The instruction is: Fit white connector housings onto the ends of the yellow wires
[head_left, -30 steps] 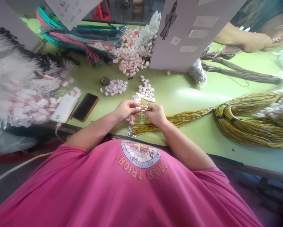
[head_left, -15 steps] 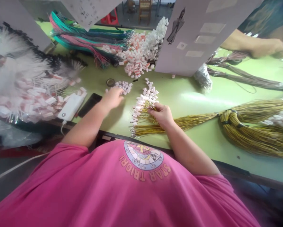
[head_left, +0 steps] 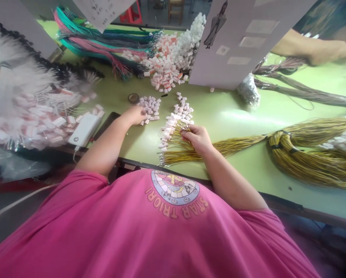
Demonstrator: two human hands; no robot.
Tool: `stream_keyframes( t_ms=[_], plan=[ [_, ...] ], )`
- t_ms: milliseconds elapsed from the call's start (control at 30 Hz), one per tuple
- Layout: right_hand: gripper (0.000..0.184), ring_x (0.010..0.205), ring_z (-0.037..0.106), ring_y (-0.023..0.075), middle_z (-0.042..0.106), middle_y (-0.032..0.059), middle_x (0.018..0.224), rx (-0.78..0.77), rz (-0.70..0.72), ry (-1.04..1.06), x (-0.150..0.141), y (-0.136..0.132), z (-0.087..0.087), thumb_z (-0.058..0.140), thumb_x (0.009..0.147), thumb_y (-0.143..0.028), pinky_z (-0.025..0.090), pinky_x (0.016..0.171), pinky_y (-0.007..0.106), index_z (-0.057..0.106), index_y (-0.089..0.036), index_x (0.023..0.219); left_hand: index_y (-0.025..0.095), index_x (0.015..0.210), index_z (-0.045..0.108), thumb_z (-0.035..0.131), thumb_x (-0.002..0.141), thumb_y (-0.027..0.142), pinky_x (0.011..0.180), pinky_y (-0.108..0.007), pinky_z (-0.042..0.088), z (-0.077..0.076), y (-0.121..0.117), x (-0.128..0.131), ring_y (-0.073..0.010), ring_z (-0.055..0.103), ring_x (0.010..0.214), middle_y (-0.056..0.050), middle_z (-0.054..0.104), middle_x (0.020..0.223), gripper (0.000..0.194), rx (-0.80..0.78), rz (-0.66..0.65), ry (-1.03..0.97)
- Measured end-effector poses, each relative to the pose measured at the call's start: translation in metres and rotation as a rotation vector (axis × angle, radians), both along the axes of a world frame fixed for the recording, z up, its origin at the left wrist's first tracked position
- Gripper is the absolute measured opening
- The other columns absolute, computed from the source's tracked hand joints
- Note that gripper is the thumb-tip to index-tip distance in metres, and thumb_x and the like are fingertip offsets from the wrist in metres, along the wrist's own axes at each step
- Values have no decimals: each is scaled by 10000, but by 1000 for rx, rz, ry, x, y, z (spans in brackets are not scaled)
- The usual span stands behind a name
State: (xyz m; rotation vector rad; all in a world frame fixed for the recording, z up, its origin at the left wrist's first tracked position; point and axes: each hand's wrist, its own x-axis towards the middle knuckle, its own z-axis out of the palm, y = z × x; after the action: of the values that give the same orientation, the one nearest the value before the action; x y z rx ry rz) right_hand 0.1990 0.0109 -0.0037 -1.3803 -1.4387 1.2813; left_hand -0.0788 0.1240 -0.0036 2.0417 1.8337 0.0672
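Note:
A small pile of white plastic connector housings (head_left: 151,105) lies on the green table. At its left edge is my left hand (head_left: 135,115), fingers curled together at the housings; what they hold is hidden. My right hand (head_left: 198,139) pinches several yellow wires (head_left: 239,146) near their ends, with thumb and fingers closed. Left of that hand, a row of white connectors (head_left: 167,131) sits on wire ends. More yellow wires lie below it, their bare metal tips (head_left: 161,159) pointing left. Beyond the row are further loose white housings (head_left: 184,108).
A tape roll (head_left: 133,98), a dark phone (head_left: 107,125) and a white power box (head_left: 85,129) lie left. White-wired connectors (head_left: 36,116) are heaped farther left. Pink-white housings (head_left: 168,63) and green wires (head_left: 103,42) lie behind. A panel (head_left: 242,42) stands before a co-worker's hand (head_left: 330,52).
My left hand has drawn back slightly left, uncovering more of the small housing pile, and its fingers have closed. My right hand keeps its hold on the yellow wires. The camera view has shifted slightly.

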Motion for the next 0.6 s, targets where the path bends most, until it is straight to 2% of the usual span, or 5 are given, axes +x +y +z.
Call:
stream_keyframes(
  t_ms=[100, 200, 333, 467, 600],
  plan=[
    [187, 492, 376, 82, 476, -43, 497, 7, -19, -45, -2, -1, 1, 581, 690, -298, 285, 513, 249, 555, -163, 564, 169, 760, 688, 664, 699, 331, 729, -303, 423, 8, -6, 6, -227, 589, 741, -92, 660, 760, 174, 60, 18, -73],
    [166, 505, 392, 85, 486, -37, 514, 1, -45, -36, -3, -2, 2, 570, 681, -280, 285, 513, 246, 566, -158, 567, 150, 726, 670, 639, 745, 342, 690, -289, 408, 28, -21, 18, -183, 556, 690, -69, 637, 722, 196, 133, -11, -241],
    [193, 490, 336, 77, 398, -55, 484, -13, -61, -6, -3, -2, 1, 604, 670, -315, 243, 494, 245, 549, -161, 569, 130, 775, 647, 683, 746, 347, 578, -235, 372, 50, -54, 45, -93, 467, 564, -16, 590, 653, 222, -113, -74, -736],
    [145, 524, 361, 83, 412, -53, 516, -16, -54, 41, -3, -3, 2, 613, 642, -280, 278, 524, 245, 557, -158, 589, 125, 703, 596, 746, 708, 318, 456, -189, 284, 45, -77, 70, -37, 373, 451, 30, 489, 544, 244, -392, -6, -1193],
    [187, 527, 357, 85, 408, -49, 516, -13, -51, 57, -4, -3, 3, 633, 646, -314, 296, 541, 252, 570, -153, 573, 110, 710, 599, 669, 787, 223, 445, -167, 328, 27, -81, 82, -38, 459, 460, 7, 538, 570, 154, -521, 71, -1395]
  ],
)
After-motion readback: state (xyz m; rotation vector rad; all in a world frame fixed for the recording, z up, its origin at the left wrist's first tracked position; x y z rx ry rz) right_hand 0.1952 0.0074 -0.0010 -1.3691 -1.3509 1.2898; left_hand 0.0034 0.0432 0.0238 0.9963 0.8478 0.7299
